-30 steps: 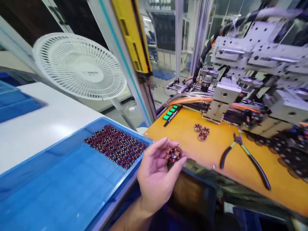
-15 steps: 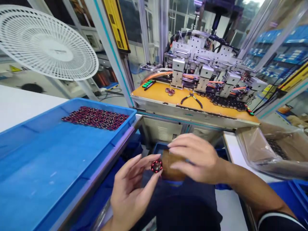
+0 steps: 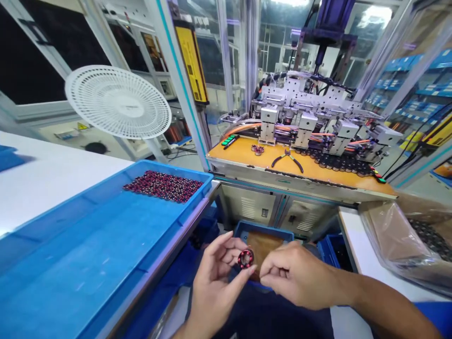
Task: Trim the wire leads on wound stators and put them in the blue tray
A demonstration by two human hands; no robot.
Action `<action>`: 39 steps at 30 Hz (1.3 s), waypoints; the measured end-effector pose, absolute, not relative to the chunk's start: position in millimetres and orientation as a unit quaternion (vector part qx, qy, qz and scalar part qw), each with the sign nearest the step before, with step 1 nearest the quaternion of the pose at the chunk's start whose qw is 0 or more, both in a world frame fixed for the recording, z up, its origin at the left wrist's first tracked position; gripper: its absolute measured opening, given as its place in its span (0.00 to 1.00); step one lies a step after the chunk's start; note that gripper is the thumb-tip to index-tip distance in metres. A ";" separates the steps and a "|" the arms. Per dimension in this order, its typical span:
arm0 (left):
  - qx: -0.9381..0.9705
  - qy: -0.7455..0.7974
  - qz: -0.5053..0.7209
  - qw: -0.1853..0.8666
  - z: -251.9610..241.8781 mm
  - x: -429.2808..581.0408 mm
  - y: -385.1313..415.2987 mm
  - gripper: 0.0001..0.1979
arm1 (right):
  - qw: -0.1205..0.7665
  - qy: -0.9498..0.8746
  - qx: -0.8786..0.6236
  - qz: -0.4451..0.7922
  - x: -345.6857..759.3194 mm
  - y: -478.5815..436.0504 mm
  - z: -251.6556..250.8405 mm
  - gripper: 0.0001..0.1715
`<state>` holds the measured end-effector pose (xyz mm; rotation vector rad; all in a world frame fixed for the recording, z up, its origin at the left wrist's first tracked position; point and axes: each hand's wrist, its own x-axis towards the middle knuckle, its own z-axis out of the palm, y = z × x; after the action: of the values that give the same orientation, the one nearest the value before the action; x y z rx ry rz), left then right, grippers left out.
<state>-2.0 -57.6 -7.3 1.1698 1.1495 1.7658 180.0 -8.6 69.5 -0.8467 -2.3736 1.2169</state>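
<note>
A small ring-shaped part point(image 3: 246, 259) with red windings is pinched between the thumb and fingers of my left hand point(image 3: 221, 278). Just to its right, my right hand point(image 3: 300, 275) is closed, thumb against the curled fingers; what it holds, if anything, is too small to tell. The two hands are close but apart. Beneath them sits a blue bin point(image 3: 263, 229) with a brown sheet point(image 3: 263, 247) inside. Many similar red and black parts point(image 3: 164, 186) lie packed at the far end of a large blue tray point(image 3: 95, 249) on the left.
Ahead is a machine point(image 3: 305, 122) over an orange work surface point(image 3: 243, 153), with pliers point(image 3: 287, 160), two wound parts point(image 3: 257, 149) and a row of black parts point(image 3: 339, 161). A white fan point(image 3: 120, 103) stands left. A plastic-lined box point(image 3: 391, 230) is at the right.
The view has shifted, and both hands appear lower and farther right. My right hand's fingers have gone from loosely extended to curled together. The ring part stays in my left hand.
</note>
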 end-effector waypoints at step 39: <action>0.523 0.385 0.519 0.556 -10.4 1.7 -5.1 0.15 | 0.364 -0.528 -0.393 0.659 211.9 11.4 29.2 0.27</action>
<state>1.7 -5.1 -10.4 1.2346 0.9086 1.2255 211.9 11.4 29.2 -1.0108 -1.3585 1.6971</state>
